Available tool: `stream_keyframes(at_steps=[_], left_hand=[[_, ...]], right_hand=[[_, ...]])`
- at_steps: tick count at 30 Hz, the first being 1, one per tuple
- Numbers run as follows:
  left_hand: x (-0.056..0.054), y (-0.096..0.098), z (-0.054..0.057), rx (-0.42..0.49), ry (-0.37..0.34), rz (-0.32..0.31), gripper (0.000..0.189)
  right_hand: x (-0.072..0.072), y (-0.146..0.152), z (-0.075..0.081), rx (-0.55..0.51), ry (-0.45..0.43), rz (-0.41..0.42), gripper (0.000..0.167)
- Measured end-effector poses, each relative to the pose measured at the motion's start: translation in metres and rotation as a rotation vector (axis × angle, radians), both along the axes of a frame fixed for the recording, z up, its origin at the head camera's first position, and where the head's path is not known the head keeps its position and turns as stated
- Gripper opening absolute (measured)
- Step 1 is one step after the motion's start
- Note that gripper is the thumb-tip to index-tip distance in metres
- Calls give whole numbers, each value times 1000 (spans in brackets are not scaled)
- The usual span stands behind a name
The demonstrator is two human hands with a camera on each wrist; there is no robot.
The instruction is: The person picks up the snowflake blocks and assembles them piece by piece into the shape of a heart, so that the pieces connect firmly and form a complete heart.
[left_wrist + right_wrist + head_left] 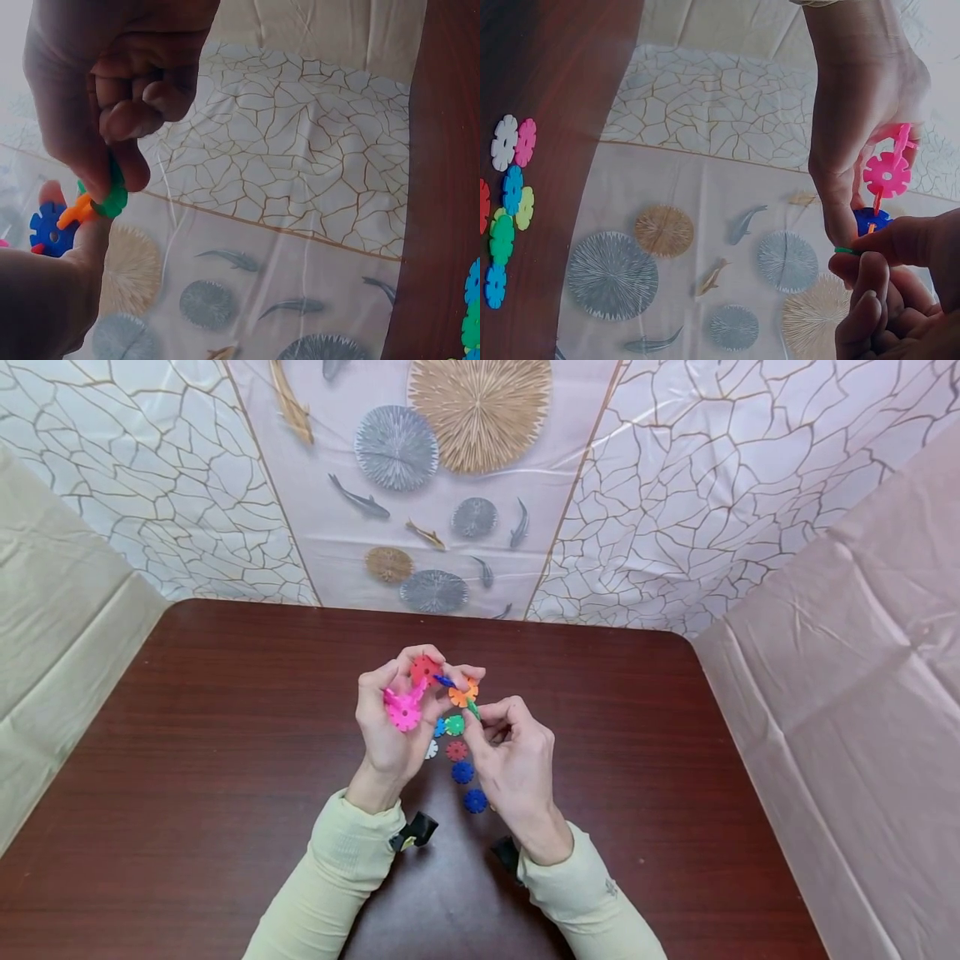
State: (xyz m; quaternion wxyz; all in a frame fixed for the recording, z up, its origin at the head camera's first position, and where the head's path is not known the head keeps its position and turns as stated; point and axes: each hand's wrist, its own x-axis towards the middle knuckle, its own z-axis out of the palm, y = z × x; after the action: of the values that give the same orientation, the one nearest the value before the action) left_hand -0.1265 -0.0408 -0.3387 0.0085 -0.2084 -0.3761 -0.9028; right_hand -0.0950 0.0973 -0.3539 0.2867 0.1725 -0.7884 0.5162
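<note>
My left hand [384, 750] holds a chain of notched plastic discs, its fingers bent around it. The chain runs from a pink disc [403, 717] through a red disc [426, 670] and a blue disc [52, 229] to an orange disc [457, 697]. Between thumb and forefinger, my right hand [519, 762] pinches a green disc [114, 199] against the orange one. Whether their slots are engaged I cannot tell. Fingers cover part of the chain in each view.
Loose discs lie on the dark wooden table [225, 760] beneath the hands, among them a green disc [454, 725], a red disc [456, 750] and a blue disc [475, 801]. A white disc [504, 142] is there too. Patterned sheets [495, 560] hang around the table.
</note>
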Motion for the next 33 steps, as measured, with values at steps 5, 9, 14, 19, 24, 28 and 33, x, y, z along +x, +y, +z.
stream_keyframes(at_steps=[5, 9, 14, 19, 24, 28, 33], left_hand=[[-4, -9, 1, 39, -45, -92, 54], [-8, -14, 0, 108, -97, -198, 63], [-11, -15, -2, 189, -162, -286, 70], [-13, -14, -4, 219, -191, -355, 76], [-13, -11, -8, 191, -166, -413, 84], [-12, -9, -11, 154, -101, -445, 93], [-10, -7, -11, 152, -54, -431, 96]], right_hand=[[2, -2, 0, 10, 28, -9, 15], [1, -1, 0, 28, 69, -9, 18], [-1, 3, -1, 1, 74, 62, 26], [5, 5, 12, -75, -15, 113, 29], [11, 6, 27, -132, -100, 122, 27], [7, 8, 22, -214, -143, 159, 27], [0, 20, 4, -223, -234, 265, 26]])
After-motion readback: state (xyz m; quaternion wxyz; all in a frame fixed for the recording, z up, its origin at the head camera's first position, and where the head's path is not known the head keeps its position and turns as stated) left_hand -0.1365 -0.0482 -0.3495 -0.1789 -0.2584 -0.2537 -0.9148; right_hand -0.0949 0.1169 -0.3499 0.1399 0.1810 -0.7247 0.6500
